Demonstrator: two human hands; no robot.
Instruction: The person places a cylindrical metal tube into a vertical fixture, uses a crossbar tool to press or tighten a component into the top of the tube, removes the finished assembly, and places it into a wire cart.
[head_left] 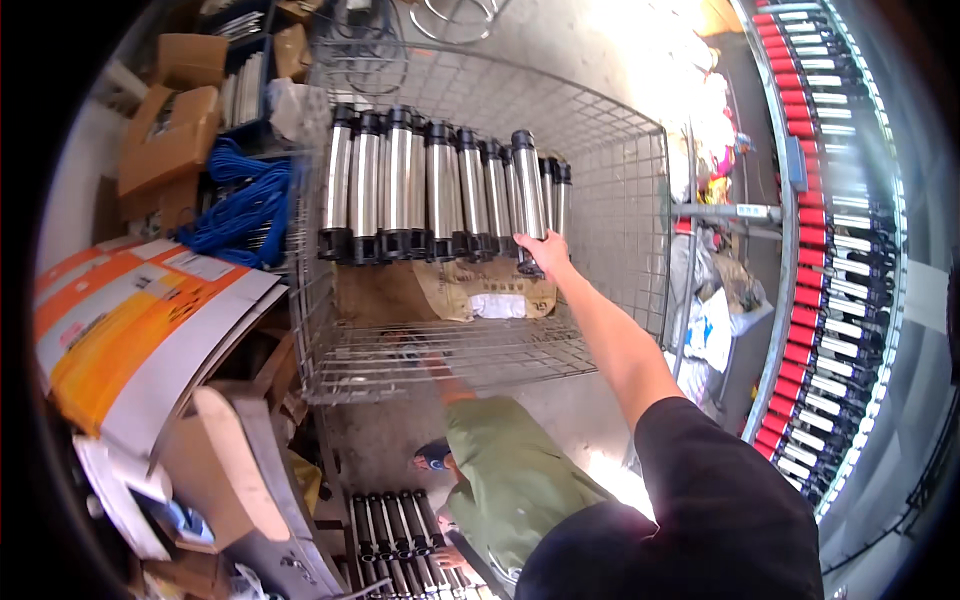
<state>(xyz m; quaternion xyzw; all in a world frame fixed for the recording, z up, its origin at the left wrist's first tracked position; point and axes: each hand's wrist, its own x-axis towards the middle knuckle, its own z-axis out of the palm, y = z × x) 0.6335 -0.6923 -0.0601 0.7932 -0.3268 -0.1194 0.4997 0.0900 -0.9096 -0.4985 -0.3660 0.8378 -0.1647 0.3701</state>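
1. Right hand (545,250) reaches into the wire cage (620,200), grip closed round the lower end of a steel cylinder (527,190).
2. That cylinder stands at the right of a row of upright steel cylinders (420,185) with black caps.
3. Below them lies a brown paper sack (480,285) with a white label.
4. Left: orange-and-white flattened cartons (130,330); brown boxes (170,135) farther up.
5. Left hand is out of view.

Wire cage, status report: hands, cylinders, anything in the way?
Right hand on the end steel cylinder, grip unclear. Left hand not in view. Cylinders stand in a row in the wire cage. Co-worker crouched below.
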